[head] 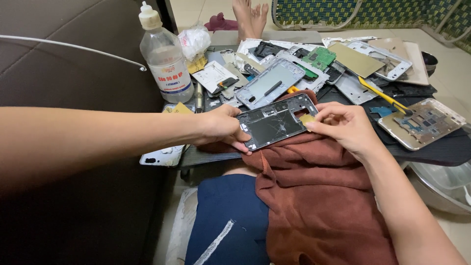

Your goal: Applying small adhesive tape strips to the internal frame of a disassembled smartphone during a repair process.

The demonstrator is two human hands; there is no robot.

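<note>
Informal home phone-repair bench: dismantled grey metal phone frames [271, 83] and a green circuit board [319, 57] are crowding a low dark table [441, 149], beside a brown upholstered sofa [73, 73], bare feet [250, 17] resting on tiled floor.

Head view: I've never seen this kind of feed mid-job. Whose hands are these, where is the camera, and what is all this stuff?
The single picture comes from a camera worn on the person's head, looking down. No machine is involved, just two bare hands. The left hand grips one end of a dark phone frame with cracked glass, resting over a rust-brown towel on the lap. The right hand presses a small yellowish piece against the frame's other end. Behind lie scattered phone frames and parts, a clear plastic bottle and a yellow-handled knife.
</note>
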